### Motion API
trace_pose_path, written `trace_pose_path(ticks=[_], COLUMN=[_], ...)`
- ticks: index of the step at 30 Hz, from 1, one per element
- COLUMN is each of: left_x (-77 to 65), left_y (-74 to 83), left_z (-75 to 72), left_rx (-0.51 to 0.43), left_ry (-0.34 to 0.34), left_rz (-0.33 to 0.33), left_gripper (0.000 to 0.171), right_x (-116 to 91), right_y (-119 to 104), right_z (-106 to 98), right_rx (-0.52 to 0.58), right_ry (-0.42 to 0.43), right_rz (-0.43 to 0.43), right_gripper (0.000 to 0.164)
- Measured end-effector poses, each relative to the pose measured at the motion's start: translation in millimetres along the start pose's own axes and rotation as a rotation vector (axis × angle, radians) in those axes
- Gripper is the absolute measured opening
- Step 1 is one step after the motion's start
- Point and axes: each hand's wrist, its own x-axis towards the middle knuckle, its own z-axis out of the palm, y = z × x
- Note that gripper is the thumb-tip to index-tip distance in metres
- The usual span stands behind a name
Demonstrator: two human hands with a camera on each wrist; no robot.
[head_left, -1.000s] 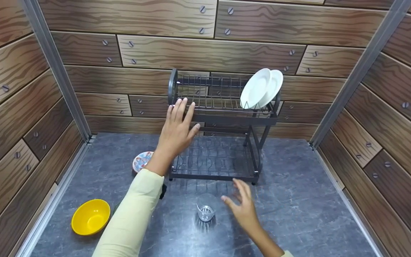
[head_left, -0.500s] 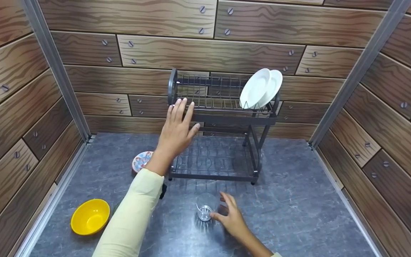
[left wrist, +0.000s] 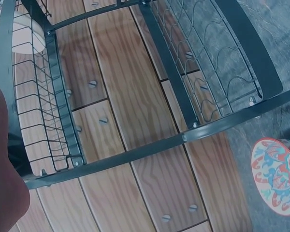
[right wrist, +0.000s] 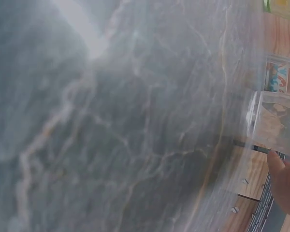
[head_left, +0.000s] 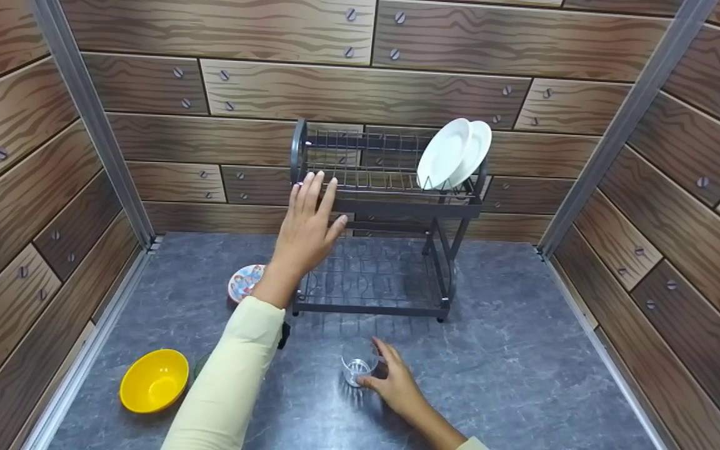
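Note:
My right hand (head_left: 397, 382) curves round the right side of a clear drinking glass (head_left: 354, 370), thumb low on its near side and fingers at its far side. In the right wrist view part of the glass (right wrist: 276, 118) shows beside my thumb, at the right edge. My left hand (head_left: 305, 234) has its fingers straight and lies over the left front of a black two-tier dish rack (head_left: 397, 208). Two white plates (head_left: 444, 153) lean at the right end of its upper tier. The rack's lower tier holds no dishes.
A yellow bowl (head_left: 154, 382) stands at the left. Left of the rack is a bowl with a red and blue pattern (left wrist: 279, 176), partly hidden by my left arm in the head view. Wood-patterned walls (head_left: 272, 94) enclose the grey marbled surface (head_left: 510, 350).
My right hand has moved left and slightly toward me, from beside the glass to round it. The left hand stays on the rack. The head view has shifted slightly.

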Motion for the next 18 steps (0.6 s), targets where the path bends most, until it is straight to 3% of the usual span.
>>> trace_pose_path(ticks=[7, 18], left_x=[-2.7, -2.4], left_y=[0.8, 2.7], left_z=[-0.2, -1.4], left_rx=[-0.015, -0.023], left_ry=[0.018, 0.031], left_rz=[0.002, 0.001], left_gripper=[0.064, 0.064], right_x=[-2.0, -1.6], right_y=[-0.8, -3.3], right_z=[2.9, 2.4], right_rx=[-0.074, -0.065], right_ry=[0.038, 0.044], right_rz=[-0.031, -0.023], right_gripper=[0.083, 0.082])
